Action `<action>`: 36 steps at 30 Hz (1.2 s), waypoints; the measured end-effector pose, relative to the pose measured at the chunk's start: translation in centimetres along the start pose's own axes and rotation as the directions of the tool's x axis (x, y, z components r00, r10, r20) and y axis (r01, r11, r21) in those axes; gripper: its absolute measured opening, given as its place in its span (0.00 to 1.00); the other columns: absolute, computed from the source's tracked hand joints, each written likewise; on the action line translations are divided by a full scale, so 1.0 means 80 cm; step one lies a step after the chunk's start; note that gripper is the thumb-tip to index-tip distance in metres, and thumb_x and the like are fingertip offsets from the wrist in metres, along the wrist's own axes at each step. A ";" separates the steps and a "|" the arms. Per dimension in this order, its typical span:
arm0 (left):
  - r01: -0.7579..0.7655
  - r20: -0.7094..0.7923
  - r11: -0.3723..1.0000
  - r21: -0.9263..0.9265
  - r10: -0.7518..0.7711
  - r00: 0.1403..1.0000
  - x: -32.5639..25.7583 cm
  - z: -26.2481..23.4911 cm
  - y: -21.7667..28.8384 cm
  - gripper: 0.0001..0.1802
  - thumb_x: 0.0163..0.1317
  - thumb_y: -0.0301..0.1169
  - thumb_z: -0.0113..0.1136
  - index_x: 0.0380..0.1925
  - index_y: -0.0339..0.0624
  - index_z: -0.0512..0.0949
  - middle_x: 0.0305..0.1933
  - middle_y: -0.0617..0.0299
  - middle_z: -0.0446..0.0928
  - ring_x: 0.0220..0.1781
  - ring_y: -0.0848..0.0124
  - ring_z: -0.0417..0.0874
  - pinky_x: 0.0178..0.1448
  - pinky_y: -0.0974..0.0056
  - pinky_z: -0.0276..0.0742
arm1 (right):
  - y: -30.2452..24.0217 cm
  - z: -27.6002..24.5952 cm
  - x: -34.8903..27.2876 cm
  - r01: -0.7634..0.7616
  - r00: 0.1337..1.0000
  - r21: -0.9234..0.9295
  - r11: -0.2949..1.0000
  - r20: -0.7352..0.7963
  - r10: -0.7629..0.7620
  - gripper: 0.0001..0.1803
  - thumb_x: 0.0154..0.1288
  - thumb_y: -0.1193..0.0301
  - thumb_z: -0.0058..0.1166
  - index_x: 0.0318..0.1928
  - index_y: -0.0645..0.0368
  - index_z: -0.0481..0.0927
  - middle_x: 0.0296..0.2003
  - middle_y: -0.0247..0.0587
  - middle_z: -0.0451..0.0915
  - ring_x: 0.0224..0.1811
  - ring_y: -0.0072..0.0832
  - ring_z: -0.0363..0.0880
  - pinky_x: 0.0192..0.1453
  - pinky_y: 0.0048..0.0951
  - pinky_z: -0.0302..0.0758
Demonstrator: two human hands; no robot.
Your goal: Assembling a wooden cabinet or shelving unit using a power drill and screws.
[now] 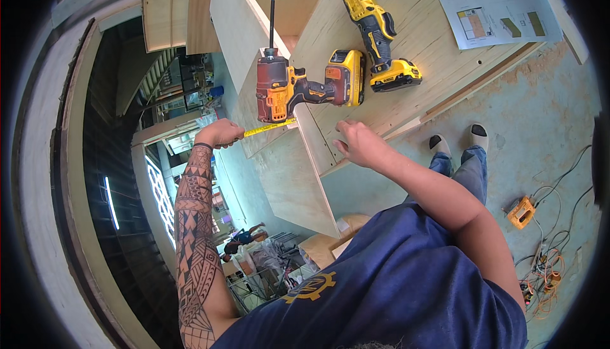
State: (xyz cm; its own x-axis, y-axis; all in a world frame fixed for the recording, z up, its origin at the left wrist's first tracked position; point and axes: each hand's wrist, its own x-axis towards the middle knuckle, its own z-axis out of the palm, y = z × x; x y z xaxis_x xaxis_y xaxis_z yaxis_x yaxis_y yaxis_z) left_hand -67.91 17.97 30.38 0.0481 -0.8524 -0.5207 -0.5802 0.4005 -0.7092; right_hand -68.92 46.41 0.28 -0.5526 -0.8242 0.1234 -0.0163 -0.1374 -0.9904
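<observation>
Woodwork wkshp w/ ply panels [293, 184], cordless driver [274, 85]

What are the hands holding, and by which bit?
The left hand holds the yellow measuring tape by the left end of its visible strip. The right hand appears to hold nothing.

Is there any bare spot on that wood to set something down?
Yes: bare plywood shows between the yellow power tool and the printed sheet, and between that tool's battery and the right hand. It's crowded where the tool sits close beside the red-and-yellow driver, and at the left hand, whose measuring tape passes by the driver.
</observation>
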 end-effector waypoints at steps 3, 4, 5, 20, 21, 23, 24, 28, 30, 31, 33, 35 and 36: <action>0.008 0.001 1.000 -0.005 -0.008 1.000 0.000 0.001 -0.003 0.18 0.61 0.49 0.64 0.35 0.47 0.90 0.28 0.66 0.81 0.27 0.73 0.78 0.30 0.65 0.74 | -0.003 -0.001 -0.001 -0.017 1.000 -0.006 1.000 0.014 0.017 0.15 0.68 0.70 0.65 0.44 0.70 0.77 0.44 0.66 0.83 0.49 0.62 0.85 0.54 0.54 0.84; 0.010 0.004 1.000 -0.009 -0.010 1.000 0.002 0.002 -0.005 0.19 0.61 0.50 0.64 0.35 0.47 0.90 0.28 0.66 0.81 0.27 0.73 0.79 0.30 0.65 0.74 | -0.003 -0.002 -0.001 -0.030 0.999 -0.013 0.999 0.023 0.031 0.15 0.68 0.71 0.65 0.44 0.71 0.77 0.44 0.66 0.83 0.49 0.62 0.85 0.54 0.54 0.84; 0.009 0.002 1.000 -0.011 -0.009 1.000 0.003 0.003 -0.006 0.19 0.61 0.50 0.64 0.35 0.47 0.90 0.28 0.66 0.81 0.27 0.73 0.79 0.30 0.65 0.74 | -0.003 -0.001 -0.001 -0.029 0.999 -0.016 0.999 0.023 0.029 0.15 0.68 0.71 0.65 0.44 0.71 0.77 0.44 0.66 0.83 0.49 0.62 0.85 0.54 0.54 0.84; -0.066 -0.076 0.993 -0.099 0.059 0.995 0.005 0.028 -0.035 0.19 0.59 0.49 0.65 0.26 0.43 0.86 0.22 0.65 0.78 0.22 0.71 0.76 0.27 0.63 0.71 | -0.005 0.002 0.004 -0.018 1.000 -0.079 0.997 0.007 0.018 0.15 0.67 0.72 0.65 0.46 0.71 0.77 0.43 0.67 0.83 0.48 0.63 0.85 0.55 0.54 0.83; -0.082 -0.093 0.992 -0.092 0.073 0.993 0.004 0.031 -0.038 0.20 0.59 0.49 0.65 0.28 0.43 0.87 0.22 0.63 0.79 0.22 0.70 0.77 0.28 0.62 0.73 | -0.006 0.001 0.004 -0.026 1.000 -0.066 0.998 0.007 0.027 0.15 0.67 0.72 0.66 0.47 0.71 0.78 0.43 0.67 0.84 0.48 0.63 0.85 0.55 0.53 0.82; -0.109 -0.112 0.990 -0.091 0.098 0.989 0.002 0.032 -0.038 0.21 0.59 0.49 0.65 0.30 0.42 0.89 0.23 0.61 0.81 0.23 0.68 0.79 0.29 0.61 0.74 | -0.006 0.000 0.006 -0.035 0.999 -0.066 0.997 0.006 0.036 0.16 0.67 0.72 0.66 0.48 0.71 0.79 0.43 0.68 0.84 0.49 0.63 0.85 0.56 0.53 0.82; -0.154 -0.139 0.986 -0.063 0.145 0.980 0.000 0.031 -0.039 0.22 0.59 0.50 0.64 0.35 0.43 0.90 0.25 0.61 0.82 0.24 0.69 0.81 0.30 0.61 0.76 | -0.006 0.000 0.007 -0.059 0.998 -0.060 0.996 0.023 0.061 0.16 0.67 0.72 0.66 0.48 0.71 0.79 0.43 0.68 0.84 0.49 0.63 0.85 0.56 0.53 0.82; -0.281 -0.228 0.959 0.029 0.280 0.933 -0.009 0.031 -0.036 0.25 0.60 0.52 0.62 0.40 0.42 0.92 0.26 0.59 0.84 0.25 0.67 0.83 0.32 0.61 0.80 | -0.009 0.002 0.009 -0.097 0.994 -0.058 0.994 0.037 0.100 0.16 0.67 0.72 0.67 0.48 0.71 0.80 0.43 0.69 0.85 0.50 0.63 0.85 0.56 0.53 0.82; -0.234 -0.195 0.969 0.082 0.246 0.949 -0.014 0.028 -0.013 0.27 0.60 0.53 0.62 0.42 0.42 0.92 0.34 0.51 0.87 0.35 0.57 0.86 0.42 0.57 0.82 | -0.008 0.002 0.009 -0.102 0.994 -0.072 0.992 0.028 0.104 0.16 0.67 0.71 0.67 0.48 0.71 0.80 0.43 0.68 0.85 0.50 0.63 0.85 0.56 0.53 0.82; -0.182 -0.161 0.973 0.141 0.204 0.966 -0.015 0.028 -0.007 0.29 0.59 0.55 0.61 0.44 0.43 0.92 0.42 0.43 0.89 0.45 0.47 0.90 0.52 0.54 0.85 | -0.009 0.003 0.008 -0.107 0.994 -0.079 0.991 0.021 0.109 0.16 0.67 0.71 0.67 0.48 0.71 0.80 0.43 0.68 0.85 0.50 0.63 0.85 0.56 0.53 0.82; -0.170 -0.175 0.972 0.162 0.198 0.964 0.002 0.031 -0.013 0.28 0.60 0.54 0.61 0.43 0.42 0.92 0.39 0.44 0.89 0.42 0.49 0.90 0.49 0.54 0.85 | -0.011 0.006 0.008 -0.104 0.995 -0.081 0.991 0.006 0.104 0.16 0.67 0.71 0.67 0.48 0.71 0.80 0.43 0.68 0.85 0.50 0.63 0.85 0.56 0.53 0.82; -0.147 -0.183 0.971 0.189 0.182 0.966 0.010 0.031 -0.021 0.28 0.60 0.54 0.61 0.42 0.41 0.92 0.36 0.46 0.89 0.38 0.51 0.90 0.46 0.54 0.84 | -0.017 0.007 0.007 -0.101 0.995 -0.070 0.992 -0.004 0.101 0.16 0.68 0.71 0.66 0.48 0.70 0.80 0.44 0.68 0.85 0.50 0.63 0.85 0.56 0.53 0.82; -0.154 -0.163 0.978 0.141 0.177 0.971 0.013 0.030 -0.025 0.27 0.60 0.54 0.61 0.39 0.41 0.92 0.31 0.49 0.87 0.34 0.55 0.88 0.42 0.55 0.83 | -0.020 0.005 0.007 -0.090 0.996 -0.075 0.993 -0.006 0.090 0.16 0.68 0.71 0.66 0.48 0.70 0.80 0.44 0.68 0.85 0.50 0.62 0.85 0.56 0.53 0.82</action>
State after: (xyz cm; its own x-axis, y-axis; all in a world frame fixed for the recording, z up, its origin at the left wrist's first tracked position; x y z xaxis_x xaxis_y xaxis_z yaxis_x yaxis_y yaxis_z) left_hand -64.74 17.12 30.09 -0.1883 -0.8116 -0.5531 -0.4602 0.5704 -0.6803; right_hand -68.88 45.94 1.92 -0.5570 -0.8298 0.0337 -0.0290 -0.0211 -0.9994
